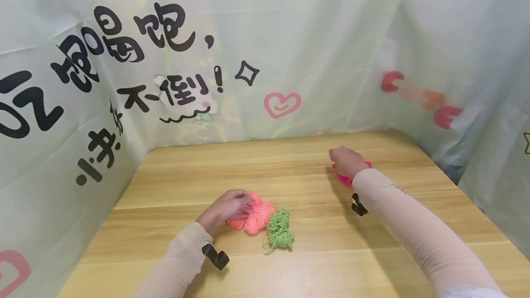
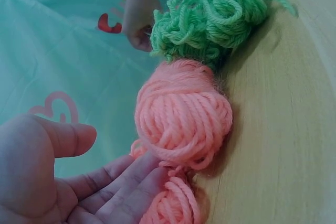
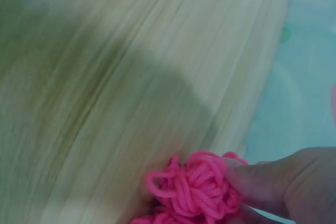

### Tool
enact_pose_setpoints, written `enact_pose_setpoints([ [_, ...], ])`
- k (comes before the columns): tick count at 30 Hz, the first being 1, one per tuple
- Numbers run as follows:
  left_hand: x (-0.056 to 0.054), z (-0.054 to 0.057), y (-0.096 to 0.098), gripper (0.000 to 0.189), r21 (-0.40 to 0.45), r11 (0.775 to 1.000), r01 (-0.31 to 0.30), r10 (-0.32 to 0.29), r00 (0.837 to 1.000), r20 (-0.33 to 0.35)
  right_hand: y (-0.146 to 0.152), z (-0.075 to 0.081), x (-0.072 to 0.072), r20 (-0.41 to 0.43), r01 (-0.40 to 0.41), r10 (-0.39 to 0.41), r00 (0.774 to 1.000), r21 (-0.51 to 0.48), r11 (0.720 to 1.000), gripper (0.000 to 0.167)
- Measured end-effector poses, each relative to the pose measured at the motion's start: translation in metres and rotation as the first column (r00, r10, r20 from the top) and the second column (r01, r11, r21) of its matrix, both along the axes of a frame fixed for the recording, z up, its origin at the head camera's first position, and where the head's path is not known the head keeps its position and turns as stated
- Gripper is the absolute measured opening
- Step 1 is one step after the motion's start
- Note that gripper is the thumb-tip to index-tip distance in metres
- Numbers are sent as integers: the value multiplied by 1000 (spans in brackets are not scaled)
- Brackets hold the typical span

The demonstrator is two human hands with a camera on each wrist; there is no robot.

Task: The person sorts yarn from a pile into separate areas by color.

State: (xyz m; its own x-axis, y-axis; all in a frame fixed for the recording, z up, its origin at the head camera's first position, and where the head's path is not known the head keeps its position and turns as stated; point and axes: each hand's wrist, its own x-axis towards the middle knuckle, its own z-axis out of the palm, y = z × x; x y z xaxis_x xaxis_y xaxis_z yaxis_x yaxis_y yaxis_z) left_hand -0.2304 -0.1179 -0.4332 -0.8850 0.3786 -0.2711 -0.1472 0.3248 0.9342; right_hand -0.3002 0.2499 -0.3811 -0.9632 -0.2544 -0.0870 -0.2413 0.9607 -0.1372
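Observation:
My left hand (image 1: 230, 207) rests against the coral pink yarn (image 1: 259, 217), its fingers extended over the bundle and the thumb held apart in the left wrist view. Touching that yarn on the right is a small skein of green yarn (image 1: 280, 230) with a loose end trailing. Farther back at the right, my right hand (image 1: 348, 162) grips a bundle of hot pink yarn (image 3: 197, 187), with the thumb pressed on its side in the right wrist view. Most of the hot pink bundle is hidden beneath the hand in the head view.
The wooden table (image 1: 314, 261) reaches back to a printed curtain (image 1: 331, 59) that also hangs along both sides. A black wrist mount (image 1: 216, 256) sits on the left sleeve, another black mount (image 1: 359, 204) on the right.

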Motion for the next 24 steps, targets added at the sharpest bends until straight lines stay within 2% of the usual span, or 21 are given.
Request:
enact_pose_setpoints([
  [6,0,0,0,27,11,1000,9,-9,1000,5,4,2,2,-20,-2,2,1000,-8,1000,22],
  [13,0,-2,1,25,12,1000,7,-7,1000,-3,5,10,6,18,20,-19,1000,-47,999,30],
  [24,0,-1,1,26,0,1000,2,-2,1000,-3,8,14,10,-8,11,-11,1000,-60,998,29],
])
